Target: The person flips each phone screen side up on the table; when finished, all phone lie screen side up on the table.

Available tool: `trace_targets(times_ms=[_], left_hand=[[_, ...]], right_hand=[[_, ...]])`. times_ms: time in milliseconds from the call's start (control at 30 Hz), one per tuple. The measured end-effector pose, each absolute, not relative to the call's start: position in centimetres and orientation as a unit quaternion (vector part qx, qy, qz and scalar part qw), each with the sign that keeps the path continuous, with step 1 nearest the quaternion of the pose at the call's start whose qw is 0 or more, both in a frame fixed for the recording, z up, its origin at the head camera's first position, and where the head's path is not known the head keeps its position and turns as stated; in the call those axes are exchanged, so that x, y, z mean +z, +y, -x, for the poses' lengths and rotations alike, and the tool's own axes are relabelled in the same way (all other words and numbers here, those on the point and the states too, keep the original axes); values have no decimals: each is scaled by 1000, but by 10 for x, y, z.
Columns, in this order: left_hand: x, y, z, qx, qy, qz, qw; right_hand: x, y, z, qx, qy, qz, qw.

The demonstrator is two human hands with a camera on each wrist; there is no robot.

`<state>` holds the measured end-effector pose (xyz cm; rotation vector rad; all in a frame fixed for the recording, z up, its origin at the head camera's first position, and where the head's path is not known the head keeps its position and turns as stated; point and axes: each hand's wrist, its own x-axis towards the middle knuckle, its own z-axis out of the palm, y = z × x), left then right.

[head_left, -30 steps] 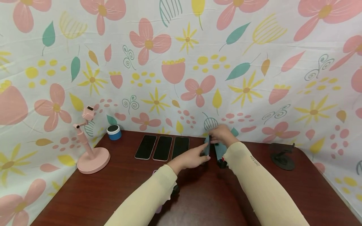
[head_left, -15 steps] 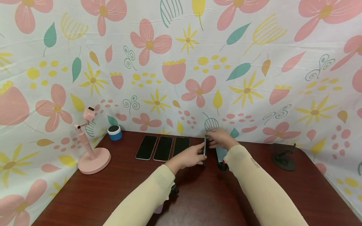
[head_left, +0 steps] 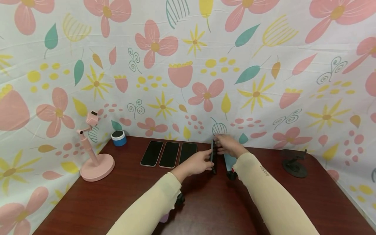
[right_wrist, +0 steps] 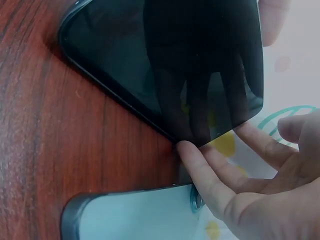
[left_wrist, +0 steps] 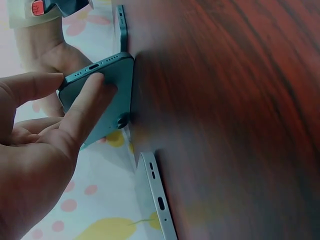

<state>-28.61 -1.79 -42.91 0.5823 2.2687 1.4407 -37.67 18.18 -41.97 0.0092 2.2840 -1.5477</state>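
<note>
In the head view, my left hand (head_left: 195,162) holds a teal smartphone (left_wrist: 122,75) at its near end, thumb and fingers at its corner and back. The phone stands on its long edge on the table, its dark screen (right_wrist: 110,55) facing my right hand (head_left: 230,146). Extended right fingertips touch the far end and lower corner, with the thumb apart from it. A second smartphone (right_wrist: 140,215) lies light-blue back up beneath the right hand. To the left, a phone (head_left: 188,150) lies screen up, partly hidden by my left hand.
Two more phones (head_left: 151,153) lie screen up in the same row. A pink stand (head_left: 97,167) and a blue-and-white round container (head_left: 119,139) are at the left. A black stand (head_left: 294,167) is at the right. Flowered cloth (head_left: 188,98) hangs behind the table (head_left: 205,205).
Both hands and the phone between them have shifted slightly left. The phone now stands straighter and edge-on; my right fingers remain at its far end. The other phones have not moved.
</note>
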Motion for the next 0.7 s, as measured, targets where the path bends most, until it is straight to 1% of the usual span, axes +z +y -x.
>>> trace_targets(times_ms=[267, 533, 700], left_hand=[[-428, -24, 288, 452, 847, -220, 175], [-424, -25, 289, 353, 897, -232, 134], [-422, -26, 292, 338, 905, -225, 125]], right_hand=[[-419, 177, 374, -523, 831, 7, 187], [-422, 173, 376, -479, 858, 32, 184], [-423, 175, 377, -462, 865, 51, 187]])
